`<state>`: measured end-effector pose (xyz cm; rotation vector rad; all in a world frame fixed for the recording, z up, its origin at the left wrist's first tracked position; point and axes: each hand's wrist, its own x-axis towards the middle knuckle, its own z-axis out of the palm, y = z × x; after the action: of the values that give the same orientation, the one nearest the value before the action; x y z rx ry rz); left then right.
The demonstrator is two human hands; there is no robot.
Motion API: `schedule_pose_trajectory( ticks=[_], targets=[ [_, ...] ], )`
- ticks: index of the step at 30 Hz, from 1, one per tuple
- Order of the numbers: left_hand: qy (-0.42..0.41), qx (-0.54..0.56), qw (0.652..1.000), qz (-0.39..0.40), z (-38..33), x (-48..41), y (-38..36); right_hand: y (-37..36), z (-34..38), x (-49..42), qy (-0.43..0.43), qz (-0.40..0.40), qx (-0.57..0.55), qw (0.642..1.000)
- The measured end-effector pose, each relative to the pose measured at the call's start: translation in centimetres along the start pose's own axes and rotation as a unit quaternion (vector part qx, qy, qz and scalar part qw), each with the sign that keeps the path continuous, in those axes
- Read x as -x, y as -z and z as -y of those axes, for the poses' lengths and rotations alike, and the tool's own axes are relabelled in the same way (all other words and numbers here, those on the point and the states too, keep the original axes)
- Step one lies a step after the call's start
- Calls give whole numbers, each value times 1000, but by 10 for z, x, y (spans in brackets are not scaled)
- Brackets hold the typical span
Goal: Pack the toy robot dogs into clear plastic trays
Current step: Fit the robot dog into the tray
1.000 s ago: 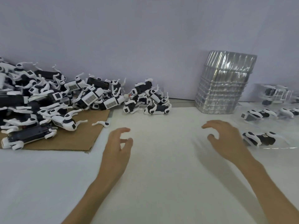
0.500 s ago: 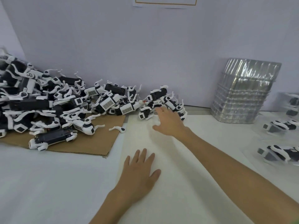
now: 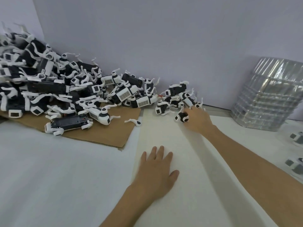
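A big heap of black-and-white toy robot dogs (image 3: 49,89) lies at the left against the wall. A smaller cluster of toy dogs (image 3: 177,97) sits further right. My right hand (image 3: 196,122) reaches into that cluster, its thumb and fingers closing round one toy robot dog (image 3: 181,117) at the cluster's front edge. My left hand (image 3: 157,169) rests flat on the white table, fingers straight, holding nothing. A tall stack of clear plastic trays (image 3: 265,95) stands at the back right.
The big heap rests on a brown cardboard sheet (image 3: 101,135). A loose white leg piece (image 3: 133,122) lies at the cardboard's right edge. Blurred toy dogs in clear trays (image 3: 296,166) show at the far right edge. A grey wall (image 3: 164,38) closes the back.
My right hand swung from the trays at the right to the small cluster and closed on a dog. My left hand dropped flat onto the table. The view shifted left.
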<state>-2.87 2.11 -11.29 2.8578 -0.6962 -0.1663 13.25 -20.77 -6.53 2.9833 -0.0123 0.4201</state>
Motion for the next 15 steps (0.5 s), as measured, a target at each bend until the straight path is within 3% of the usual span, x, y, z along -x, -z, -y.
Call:
schedule_pose_trajectory(
  ticks=[6, 10, 15],
  targets=[
    [1, -7, 1000, 3, 0, 2, 2, 28, -20, 27, 95, -1, -255, 962],
    [7, -19, 1000, -12, 1, 3, -1, 66, -64, 18, 14, -134, -155, 979],
    [19, -33, 999, -23, -2, 2, -3, 111, -147, -14, -152, -227, -120, 954]
  ],
)
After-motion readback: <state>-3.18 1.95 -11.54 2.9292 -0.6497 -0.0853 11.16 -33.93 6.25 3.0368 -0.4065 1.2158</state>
